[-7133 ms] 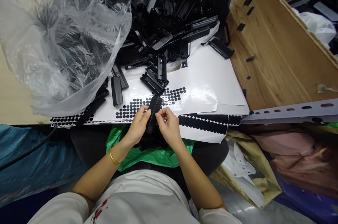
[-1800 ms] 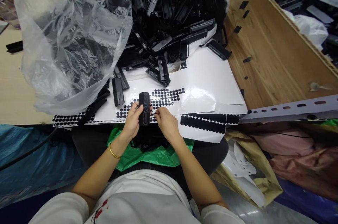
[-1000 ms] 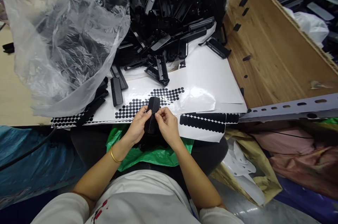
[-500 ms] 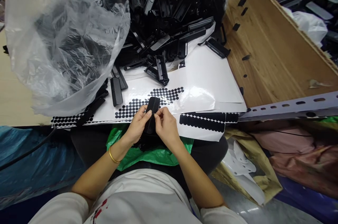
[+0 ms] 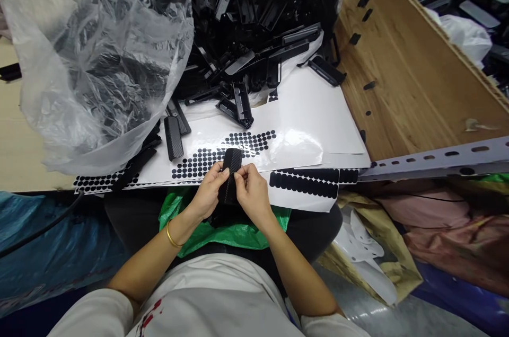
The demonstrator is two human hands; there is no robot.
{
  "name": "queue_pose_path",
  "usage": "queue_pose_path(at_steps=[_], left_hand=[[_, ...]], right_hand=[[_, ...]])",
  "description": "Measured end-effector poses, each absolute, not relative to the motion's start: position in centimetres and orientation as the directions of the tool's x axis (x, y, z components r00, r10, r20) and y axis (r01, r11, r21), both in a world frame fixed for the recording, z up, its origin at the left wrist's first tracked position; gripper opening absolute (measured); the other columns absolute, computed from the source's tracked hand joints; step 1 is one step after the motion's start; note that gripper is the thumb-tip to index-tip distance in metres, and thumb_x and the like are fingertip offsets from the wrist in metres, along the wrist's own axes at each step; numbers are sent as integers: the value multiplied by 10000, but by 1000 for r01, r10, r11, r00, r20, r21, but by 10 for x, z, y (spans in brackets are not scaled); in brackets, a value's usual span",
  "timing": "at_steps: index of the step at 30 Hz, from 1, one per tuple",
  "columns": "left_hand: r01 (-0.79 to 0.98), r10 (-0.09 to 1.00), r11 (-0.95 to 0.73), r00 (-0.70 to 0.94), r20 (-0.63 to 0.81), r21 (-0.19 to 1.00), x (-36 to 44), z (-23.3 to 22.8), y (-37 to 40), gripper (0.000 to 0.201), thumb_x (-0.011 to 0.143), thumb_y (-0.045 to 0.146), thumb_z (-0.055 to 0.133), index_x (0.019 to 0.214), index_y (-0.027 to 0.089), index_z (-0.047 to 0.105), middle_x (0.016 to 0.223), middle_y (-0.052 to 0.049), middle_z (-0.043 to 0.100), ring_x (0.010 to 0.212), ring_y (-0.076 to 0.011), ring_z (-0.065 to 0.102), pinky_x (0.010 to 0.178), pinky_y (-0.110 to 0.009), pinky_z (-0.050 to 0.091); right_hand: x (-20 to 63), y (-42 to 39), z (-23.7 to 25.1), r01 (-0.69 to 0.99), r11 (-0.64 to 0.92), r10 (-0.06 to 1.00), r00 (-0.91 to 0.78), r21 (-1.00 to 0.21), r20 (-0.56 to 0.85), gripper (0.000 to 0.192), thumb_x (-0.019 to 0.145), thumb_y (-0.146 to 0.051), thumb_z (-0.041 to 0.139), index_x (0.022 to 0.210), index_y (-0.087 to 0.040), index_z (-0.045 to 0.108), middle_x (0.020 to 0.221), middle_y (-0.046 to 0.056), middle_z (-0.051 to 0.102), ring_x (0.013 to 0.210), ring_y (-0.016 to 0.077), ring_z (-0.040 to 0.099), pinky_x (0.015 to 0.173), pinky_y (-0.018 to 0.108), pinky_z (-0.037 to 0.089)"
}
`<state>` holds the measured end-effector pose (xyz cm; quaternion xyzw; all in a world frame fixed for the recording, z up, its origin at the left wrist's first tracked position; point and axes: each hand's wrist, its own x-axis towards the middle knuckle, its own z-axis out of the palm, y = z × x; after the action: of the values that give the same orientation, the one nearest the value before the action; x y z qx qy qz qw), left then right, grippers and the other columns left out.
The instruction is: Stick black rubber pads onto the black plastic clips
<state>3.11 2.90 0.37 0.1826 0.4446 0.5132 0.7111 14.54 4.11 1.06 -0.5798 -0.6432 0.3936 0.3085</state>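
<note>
You held a black ribbed plastic part (image 5: 230, 177) up on end between both hands, just above the near edge of the table (image 5: 24, 151) and over the green bag (image 5: 222, 231) in your lap. Your left hand (image 5: 209, 194) gripped the part's left side, thumb pressed near its top; a gold bangle (image 5: 172, 236) sat on that wrist. Your right hand (image 5: 251, 195) closed its fingertips against the part's right edge, pinching there; whether a small dot was under those fingers could not be told. Just beyond the part lay a white sheet of black round stickers (image 5: 222, 149), and to its right a second sheet with rows of dots (image 5: 306, 186) hung over the table edge. Farther off, a heap of loose black parts (image 5: 254, 24) spilled toward the sheets, with a crumpled clear plastic bag (image 5: 99, 56) to the left and a wooden board (image 5: 405, 77) to the right. A single ribbed part (image 5: 174, 137) lay flat left of the stickers.
</note>
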Motion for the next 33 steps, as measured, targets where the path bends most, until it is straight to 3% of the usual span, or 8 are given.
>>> queue_pose_path(at_steps=[4, 8, 11, 14, 21, 25, 33], left_hand=[[-567, 899, 399, 89, -428, 721, 31, 4, 29, 317, 714, 361, 716, 927, 185, 560, 818, -13, 691, 746, -155, 659, 662, -246, 508], [-592, 894, 427, 163, -417, 684, 29, 6, 31, 300, 741, 338, 698, 947, 171, 558, 967, -71, 701, 892, -214, 676, 801, -337, 535], [-598, 882, 452, 188, -432, 662, 25, 7, 32, 249, 795, 298, 646, 977, 164, 542, 1056, -96, 684, 948, -229, 673, 867, -388, 525], [-590, 869, 478, 206, -451, 651, 23, 6, 31, 195, 842, 257, 575, 1006, 168, 518, 1099, -101, 667, 950, -234, 675, 872, -430, 527], [-560, 844, 534, 314, -434, 634, 27, 6, 30, 321, 825, 185, 576, 1128, 207, 475, 1165, -93, 638, 982, -247, 668, 891, -480, 520], [-558, 853, 521, 319, -413, 646, 27, 7, 30, 298, 838, 207, 579, 1117, 196, 475, 1151, -101, 648, 983, -247, 669, 858, -439, 543], [-534, 869, 494, 287, -403, 686, 26, 8, 29, 316, 807, 233, 642, 1069, 191, 472, 1152, -91, 651, 942, -209, 680, 826, -379, 558]], right_hand=[[145, 42, 10, 404, -29, 989, -124, -914, -86, 67, 814, -272, 445, 813, -234, 390, 682, -18, 535, 610, 158, 561, 576, 284, 429], [162, 42, 11, 308, -86, 996, -3, -947, -91, 152, 814, -263, 452, 949, -222, 396, 737, -12, 565, 611, 147, 583, 576, 278, 454], [188, 41, 13, 465, -25, 999, 34, -885, -10, 56, 829, -255, 453, 860, -210, 469, 782, 18, 594, 647, 143, 575, 624, 282, 455], [214, 38, 14, 680, 22, 999, 14, -733, 43, 101, 842, -262, 461, 792, -199, 522, 774, 32, 597, 660, 155, 560, 618, 286, 434], [220, 36, 4, 908, 87, 994, -55, -411, 90, 169, 858, -266, 483, 985, -189, 564, 876, 71, 593, 731, 200, 575, 515, 268, 352], [215, 39, -3, 932, 81, 995, -56, -355, 79, 156, 858, -238, 493, 984, -177, 564, 895, 81, 587, 729, 201, 575, 506, 264, 344], [217, 41, -10, 926, 101, 990, -59, -363, 125, 134, 870, -259, 476, 942, -184, 561, 857, 70, 564, 707, 193, 559, 503, 261, 345]])
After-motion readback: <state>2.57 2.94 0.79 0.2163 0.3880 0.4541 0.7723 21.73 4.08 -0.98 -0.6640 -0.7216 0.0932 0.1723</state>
